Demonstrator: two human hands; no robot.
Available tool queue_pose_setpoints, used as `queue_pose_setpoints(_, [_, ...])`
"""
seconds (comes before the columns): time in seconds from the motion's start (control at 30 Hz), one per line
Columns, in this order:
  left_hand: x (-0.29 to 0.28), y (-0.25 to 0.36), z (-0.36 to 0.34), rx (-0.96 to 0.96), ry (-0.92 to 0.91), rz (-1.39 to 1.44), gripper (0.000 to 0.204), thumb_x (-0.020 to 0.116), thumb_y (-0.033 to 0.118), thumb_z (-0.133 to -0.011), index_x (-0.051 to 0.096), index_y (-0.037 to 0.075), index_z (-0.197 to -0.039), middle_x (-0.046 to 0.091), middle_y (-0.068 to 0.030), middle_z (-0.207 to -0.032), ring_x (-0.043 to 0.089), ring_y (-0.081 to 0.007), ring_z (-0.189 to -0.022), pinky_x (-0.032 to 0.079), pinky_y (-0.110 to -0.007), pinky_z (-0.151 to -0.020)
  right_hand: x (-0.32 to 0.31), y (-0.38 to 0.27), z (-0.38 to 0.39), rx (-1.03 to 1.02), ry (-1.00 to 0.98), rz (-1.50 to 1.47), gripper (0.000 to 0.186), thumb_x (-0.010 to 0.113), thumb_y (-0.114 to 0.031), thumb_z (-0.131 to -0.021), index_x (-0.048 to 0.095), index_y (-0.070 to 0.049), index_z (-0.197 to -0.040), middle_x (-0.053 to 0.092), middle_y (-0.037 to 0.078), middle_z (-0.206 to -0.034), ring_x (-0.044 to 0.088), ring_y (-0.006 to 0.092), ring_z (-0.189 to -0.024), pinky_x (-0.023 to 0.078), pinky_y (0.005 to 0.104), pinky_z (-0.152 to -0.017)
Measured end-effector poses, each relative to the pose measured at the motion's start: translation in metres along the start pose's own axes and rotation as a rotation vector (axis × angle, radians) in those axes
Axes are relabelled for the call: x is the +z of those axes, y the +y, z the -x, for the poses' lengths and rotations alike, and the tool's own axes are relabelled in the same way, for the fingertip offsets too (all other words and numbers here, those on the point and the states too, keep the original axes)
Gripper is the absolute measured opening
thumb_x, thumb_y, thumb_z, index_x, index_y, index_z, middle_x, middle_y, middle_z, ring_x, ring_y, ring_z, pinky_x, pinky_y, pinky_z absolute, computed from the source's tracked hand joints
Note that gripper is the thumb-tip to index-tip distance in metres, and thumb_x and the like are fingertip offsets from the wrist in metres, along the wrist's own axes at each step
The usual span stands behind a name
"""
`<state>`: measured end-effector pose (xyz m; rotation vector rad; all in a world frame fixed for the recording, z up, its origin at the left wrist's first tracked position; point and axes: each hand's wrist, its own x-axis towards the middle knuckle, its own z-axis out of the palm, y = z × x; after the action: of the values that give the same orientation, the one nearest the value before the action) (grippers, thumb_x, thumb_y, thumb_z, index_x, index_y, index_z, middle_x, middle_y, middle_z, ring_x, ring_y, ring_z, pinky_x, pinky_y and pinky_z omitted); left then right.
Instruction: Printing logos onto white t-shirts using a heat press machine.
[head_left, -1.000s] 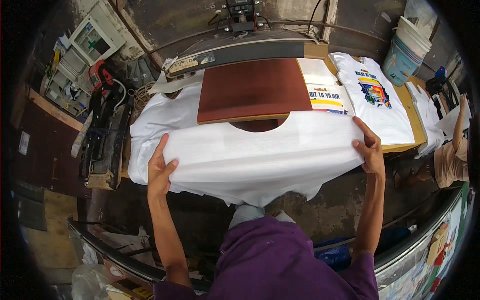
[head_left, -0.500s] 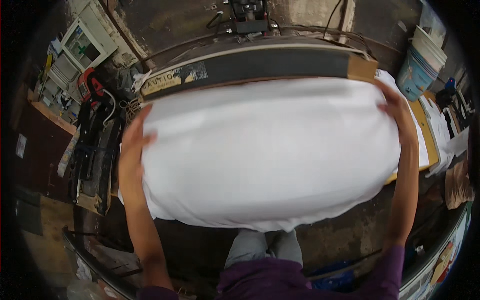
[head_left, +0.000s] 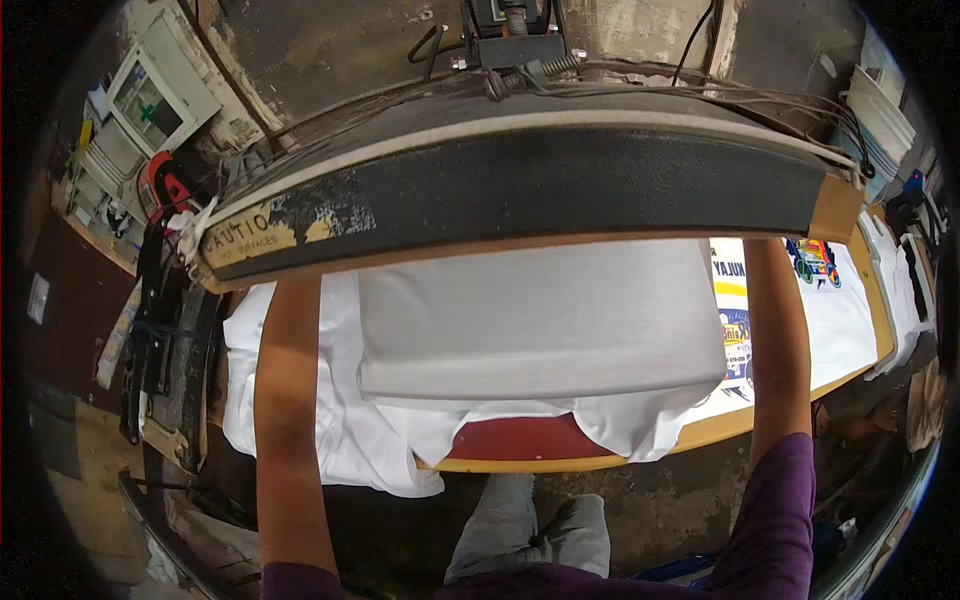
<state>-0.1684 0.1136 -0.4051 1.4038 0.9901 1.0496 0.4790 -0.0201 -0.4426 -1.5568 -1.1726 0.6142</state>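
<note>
A white cloth (head_left: 540,320), shaped like a garment, lies over the lower plate of a heat press, with folds hanging at its front edge. Above it is the press's thick black upper plate (head_left: 560,185). Both my forearms pass under that plate: the left forearm (head_left: 287,400) over the white folds on the left, the right forearm (head_left: 778,350) beside a white printed sheet or garment (head_left: 838,320). The plate hides both my hands, so their fingers and anything in them are out of sight. A dark red surface (head_left: 520,440) shows below the cloth's front edge.
A yellow-edged board (head_left: 720,428) lies under the cloths. Dark metal equipment with a red part (head_left: 168,185) stands at the left. Stacked pale buckets (head_left: 880,125) are at the far right. A coil spring (head_left: 550,68) and cables sit behind the upper plate.
The white cloth has gone from spread wide between my hands to lying under the upper plate. My hands have moved forward beneath it. Colourful prints now show at the right.
</note>
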Motion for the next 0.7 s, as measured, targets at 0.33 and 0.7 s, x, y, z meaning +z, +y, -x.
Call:
queue_pose_setpoints(0.33, [-0.011,-0.044,0.029,-0.109,-0.04,0.134,0.042,0.056,0.021,-0.092,0.05,0.001,-0.128,0.052,-0.0092,-0.132,0.051,-0.0201,-0.119,0.042,-0.032,-0.097,0.038,0.043,0.012,0.185,0.02,-0.314,0.041,0.051,-0.01,-0.092,0.047,0.0,-0.131,0.06,0.011,-0.116,0.055,0.017,-0.108,0.044,0.0297,-0.093])
queue_pose_setpoints(0.7, [-0.03,-0.08,0.085,-0.241,-0.078,0.265,0.042,0.053,0.024,-0.093,0.05,0.001,-0.129,0.052,-0.0089,-0.132,0.05,-0.0198,-0.119,0.042,-0.032,-0.097,0.087,0.052,0.066,0.392,0.027,-0.678,0.042,0.05,-0.008,-0.092,0.045,-0.001,-0.133,0.06,0.012,-0.116,0.056,0.0178,-0.106,0.045,0.0304,-0.092])
